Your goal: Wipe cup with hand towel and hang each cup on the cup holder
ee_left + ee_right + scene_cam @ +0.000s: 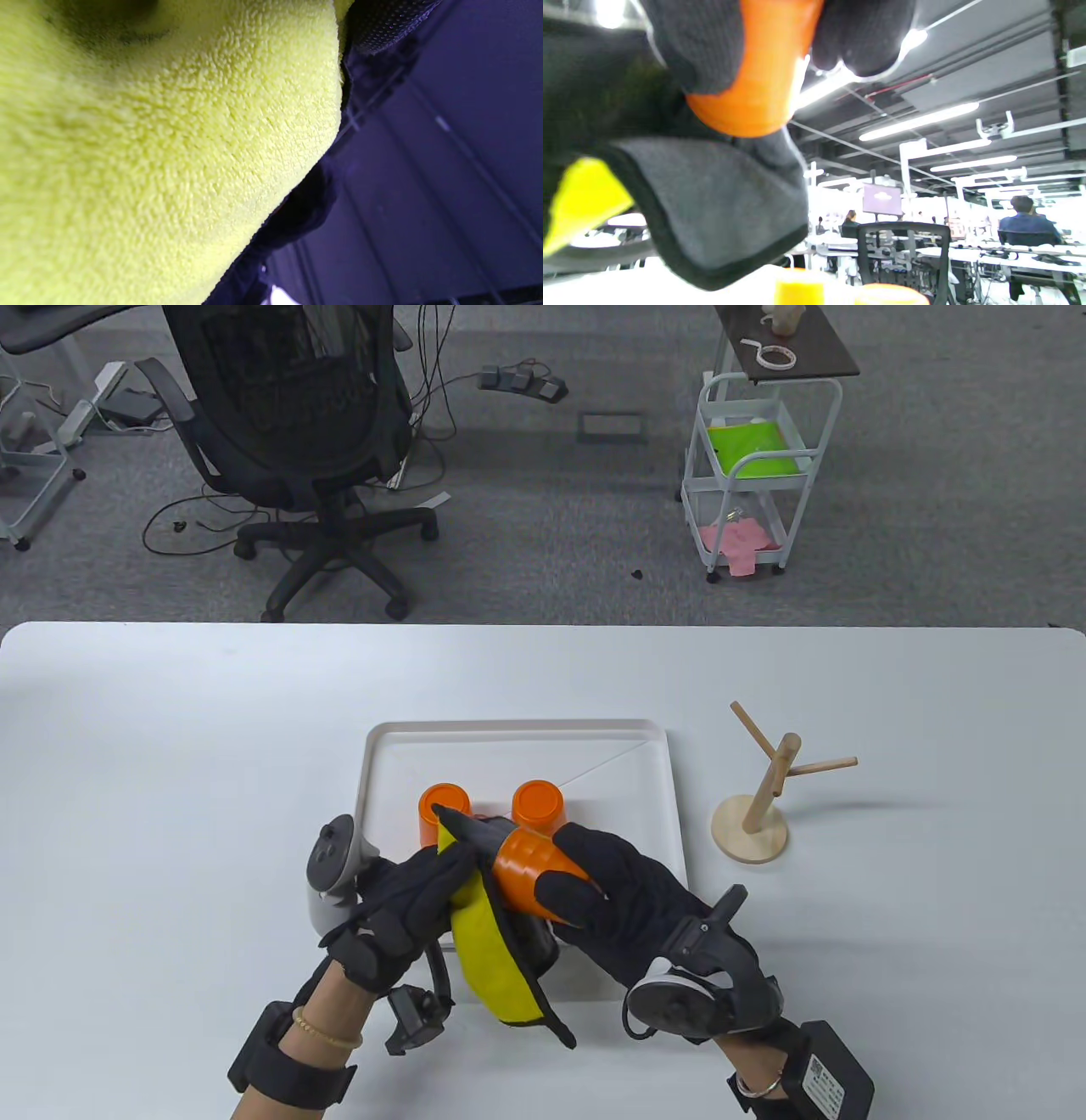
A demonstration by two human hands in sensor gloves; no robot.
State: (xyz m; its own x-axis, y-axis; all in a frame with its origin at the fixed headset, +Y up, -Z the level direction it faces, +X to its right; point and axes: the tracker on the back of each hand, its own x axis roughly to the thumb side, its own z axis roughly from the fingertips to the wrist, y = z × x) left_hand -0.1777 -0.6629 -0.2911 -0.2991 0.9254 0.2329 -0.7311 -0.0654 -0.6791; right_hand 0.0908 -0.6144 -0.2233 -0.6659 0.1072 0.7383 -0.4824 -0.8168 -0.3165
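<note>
My right hand (585, 891) grips an orange cup (530, 869) above the near edge of the white tray (517, 738); the same cup (759, 76) fills the top of the right wrist view. My left hand (416, 891) holds the yellow and grey hand towel (496, 967) against that cup, and the towel's yellow pile (161, 161) fills the left wrist view. Two more orange cups (444, 812) (539, 804) stand upside down on the tray. The wooden cup holder (759, 802) stands to the right of the tray with bare pegs.
The white table's far edge (543, 626) runs across the middle of the table view. Beyond it are a black office chair (297, 432) and a white trolley (751, 475) on the floor.
</note>
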